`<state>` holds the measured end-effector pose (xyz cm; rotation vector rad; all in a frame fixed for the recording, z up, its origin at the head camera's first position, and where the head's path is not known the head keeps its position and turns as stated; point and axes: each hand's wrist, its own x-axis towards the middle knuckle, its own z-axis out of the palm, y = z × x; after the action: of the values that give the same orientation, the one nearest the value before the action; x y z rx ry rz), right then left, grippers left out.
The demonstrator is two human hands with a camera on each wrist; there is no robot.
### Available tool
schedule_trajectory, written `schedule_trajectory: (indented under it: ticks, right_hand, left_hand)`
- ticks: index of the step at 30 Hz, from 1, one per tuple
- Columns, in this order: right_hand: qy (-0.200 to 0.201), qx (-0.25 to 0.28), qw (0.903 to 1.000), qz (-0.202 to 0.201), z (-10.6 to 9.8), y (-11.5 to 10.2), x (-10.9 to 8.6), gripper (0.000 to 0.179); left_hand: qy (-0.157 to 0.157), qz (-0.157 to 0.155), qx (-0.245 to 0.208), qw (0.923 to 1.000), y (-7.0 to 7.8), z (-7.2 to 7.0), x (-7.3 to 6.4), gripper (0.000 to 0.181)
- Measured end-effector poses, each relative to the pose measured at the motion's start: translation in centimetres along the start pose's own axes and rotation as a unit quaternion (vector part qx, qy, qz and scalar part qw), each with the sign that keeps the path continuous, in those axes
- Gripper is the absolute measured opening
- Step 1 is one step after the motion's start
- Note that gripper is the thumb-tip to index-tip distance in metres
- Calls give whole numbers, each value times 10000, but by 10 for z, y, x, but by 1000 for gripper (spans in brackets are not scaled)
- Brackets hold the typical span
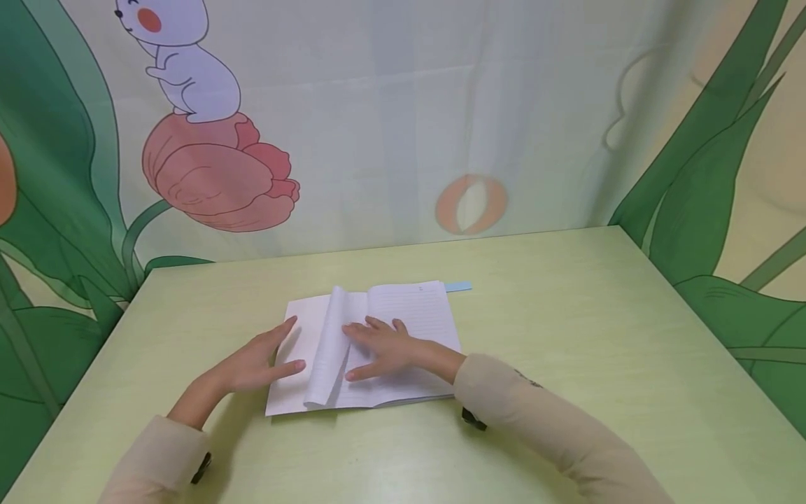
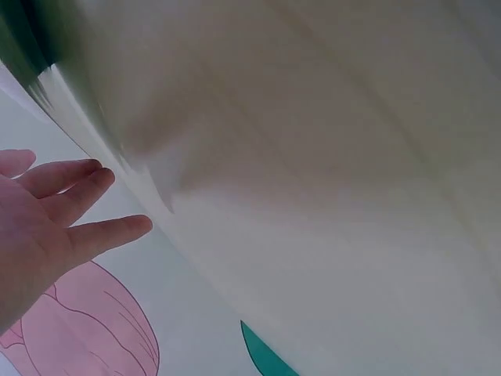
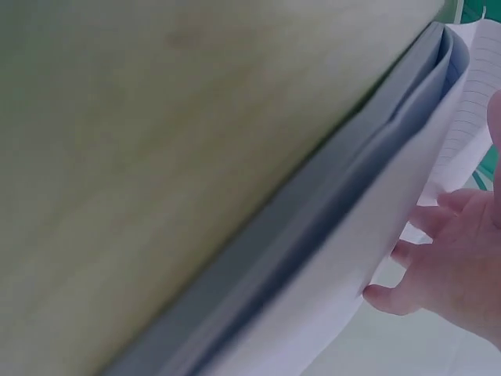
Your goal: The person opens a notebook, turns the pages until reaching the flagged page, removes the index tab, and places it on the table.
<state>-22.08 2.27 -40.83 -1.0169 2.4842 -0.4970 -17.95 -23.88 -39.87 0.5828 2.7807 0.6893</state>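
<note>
An open notebook (image 1: 415,308) with lined white pages lies on the table. One lined page (image 1: 329,357) stands curled up near the middle, leaning over the left side. My right hand (image 1: 384,348), fingers spread, is over the inner part of the notebook, its fingertips right at the raised page. In the right wrist view the right fingers (image 3: 423,227) show against the paper. My left hand (image 1: 261,360) is at the notebook's left edge, thumb and fingers apart with nothing between them. The left wrist view shows the left fingers (image 2: 86,192) extended.
The notebook lies on a pale green-yellow table (image 1: 567,315). A light blue tab (image 1: 458,286) sticks out at its upper right corner. Behind the table hangs a curtain (image 1: 378,140) printed with leaves, a flower and a white animal.
</note>
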Motion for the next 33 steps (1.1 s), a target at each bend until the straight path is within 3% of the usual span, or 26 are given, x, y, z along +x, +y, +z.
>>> schedule_trajectory:
  ticks: [8, 13, 17, 28, 33]
  right_hand:
    - [-192, -237, 9993, -213, 5, -5, -1, 80]
    - [-320, -379, 9986, -163, 5, -8, -2, 80]
    - [-310, -508, 9981, -156, 4, -7, -3, 80]
    - [-163, -447, 9989, -38, -5, 14, -19, 78]
    - [-15, -265, 9996, 49, -10, 32, -28, 81]
  left_hand:
    - [-55, -275, -95, 9996, 6, 0, 3, 92]
    - [-282, -604, 279, 9974, 9, 7, 10, 105]
    - [-313, -661, 601, 9955, 7, 11, 12, 107]
    - [289, -719, 1268, 9889, 8, 12, 9, 117]
    - [304, -513, 1681, 9840, 7, 11, 8, 109]
